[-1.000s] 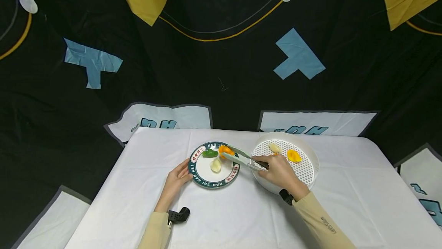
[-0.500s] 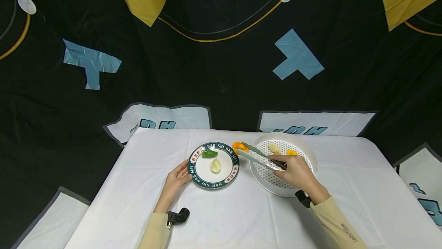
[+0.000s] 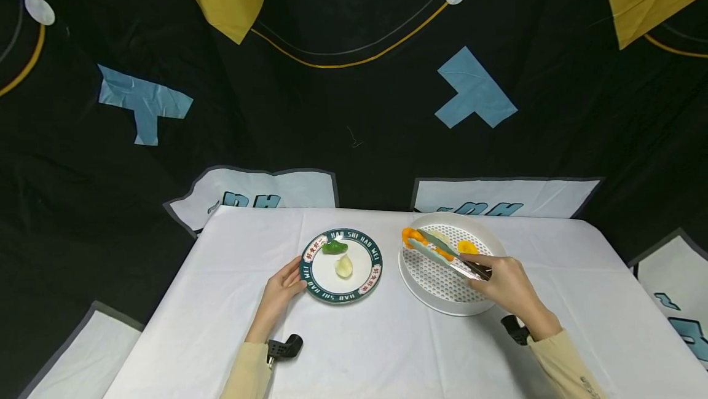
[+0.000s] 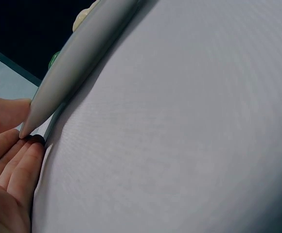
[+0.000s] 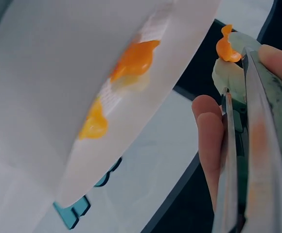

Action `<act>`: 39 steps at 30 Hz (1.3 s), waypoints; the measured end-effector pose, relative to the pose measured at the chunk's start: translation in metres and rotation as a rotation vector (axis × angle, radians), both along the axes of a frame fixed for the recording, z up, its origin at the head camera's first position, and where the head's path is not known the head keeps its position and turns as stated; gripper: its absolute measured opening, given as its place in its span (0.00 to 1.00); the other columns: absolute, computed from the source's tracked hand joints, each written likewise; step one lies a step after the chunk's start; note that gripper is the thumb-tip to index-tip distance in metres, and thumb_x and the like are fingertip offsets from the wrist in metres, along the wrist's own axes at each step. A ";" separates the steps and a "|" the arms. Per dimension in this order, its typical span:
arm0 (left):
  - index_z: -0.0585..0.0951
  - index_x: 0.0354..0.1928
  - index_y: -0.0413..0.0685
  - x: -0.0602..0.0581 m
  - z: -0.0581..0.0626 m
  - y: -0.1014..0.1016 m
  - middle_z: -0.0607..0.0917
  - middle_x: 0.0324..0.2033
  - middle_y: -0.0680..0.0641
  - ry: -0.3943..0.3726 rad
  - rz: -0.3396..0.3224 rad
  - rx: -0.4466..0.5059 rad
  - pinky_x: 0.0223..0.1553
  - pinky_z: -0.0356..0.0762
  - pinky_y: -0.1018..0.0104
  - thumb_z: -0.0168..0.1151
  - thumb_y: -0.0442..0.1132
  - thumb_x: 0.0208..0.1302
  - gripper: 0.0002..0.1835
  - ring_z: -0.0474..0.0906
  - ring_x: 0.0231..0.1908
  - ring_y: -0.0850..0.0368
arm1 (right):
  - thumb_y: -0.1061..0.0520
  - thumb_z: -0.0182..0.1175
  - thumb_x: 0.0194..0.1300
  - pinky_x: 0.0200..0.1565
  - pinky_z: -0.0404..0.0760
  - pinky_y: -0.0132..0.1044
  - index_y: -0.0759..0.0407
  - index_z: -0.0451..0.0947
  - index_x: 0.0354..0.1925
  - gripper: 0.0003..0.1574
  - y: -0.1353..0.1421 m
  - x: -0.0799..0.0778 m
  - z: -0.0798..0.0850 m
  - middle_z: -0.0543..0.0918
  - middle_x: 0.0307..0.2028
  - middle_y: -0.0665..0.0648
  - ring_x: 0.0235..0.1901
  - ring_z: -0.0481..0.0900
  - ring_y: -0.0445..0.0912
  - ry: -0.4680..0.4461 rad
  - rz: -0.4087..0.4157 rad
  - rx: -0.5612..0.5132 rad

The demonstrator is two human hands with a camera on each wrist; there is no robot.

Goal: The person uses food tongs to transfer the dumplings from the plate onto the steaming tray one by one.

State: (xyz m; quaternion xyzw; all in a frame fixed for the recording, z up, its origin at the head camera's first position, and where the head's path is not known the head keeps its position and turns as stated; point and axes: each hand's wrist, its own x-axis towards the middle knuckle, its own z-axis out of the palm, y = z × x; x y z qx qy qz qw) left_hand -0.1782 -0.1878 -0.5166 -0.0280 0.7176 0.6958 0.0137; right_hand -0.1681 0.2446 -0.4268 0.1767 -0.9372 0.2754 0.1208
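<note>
My left hand [image 3: 281, 297] pinches the left rim of a round plate [image 3: 322, 275], thumb above and fingers beneath, as the left wrist view shows. A green pepper [image 3: 334, 247] and a garlic clove [image 3: 344, 266] lie on the plate. My right hand [image 3: 509, 285] grips pale-tipped metal tongs [image 3: 431, 254], whose tips hold an orange pepper [image 3: 411, 237]. The tongs extend over the left side of a white perforated basket [image 3: 442, 287]. Inside that basket are a yellow pepper [image 3: 467, 247], another orange pepper [image 3: 445, 254] and a garlic clove [image 3: 440, 236], partly hidden by the tongs.
A white cloth [image 3: 376, 350] covers the table. Behind its far edge hangs a black curtain [image 3: 310, 122] with blue and yellow patches. The basket stands right of the plate, with a strip of cloth between them.
The right hand and tongs have moved right, carrying the orange pepper from the plate to over the basket's left side. The left hand has stayed on the plate's rim.
</note>
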 end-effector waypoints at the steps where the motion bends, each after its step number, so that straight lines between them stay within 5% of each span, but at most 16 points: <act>1: 0.61 0.68 0.30 0.000 0.000 0.000 0.61 0.66 0.29 0.000 0.000 0.001 0.60 0.68 0.72 0.56 0.22 0.59 0.33 0.61 0.65 0.41 | 0.66 0.72 0.41 0.16 0.64 0.28 0.62 0.85 0.45 0.26 0.003 0.001 -0.001 0.85 0.39 0.66 0.18 0.65 0.41 0.002 -0.009 0.002; 16: 0.61 0.68 0.30 0.000 0.000 0.001 0.61 0.66 0.29 -0.001 -0.003 0.003 0.60 0.69 0.72 0.56 0.22 0.60 0.33 0.61 0.65 0.41 | 0.67 0.72 0.39 0.19 0.67 0.29 0.63 0.85 0.43 0.26 0.040 0.022 -0.010 0.86 0.33 0.60 0.22 0.68 0.41 0.036 -0.075 0.036; 39: 0.61 0.68 0.30 -0.001 -0.003 -0.001 0.61 0.66 0.28 0.018 -0.013 0.004 0.59 0.70 0.72 0.55 0.21 0.59 0.33 0.61 0.65 0.39 | 0.64 0.75 0.40 0.19 0.62 0.28 0.63 0.85 0.45 0.27 0.071 0.047 -0.009 0.83 0.28 0.53 0.22 0.66 0.41 -0.049 -0.145 0.091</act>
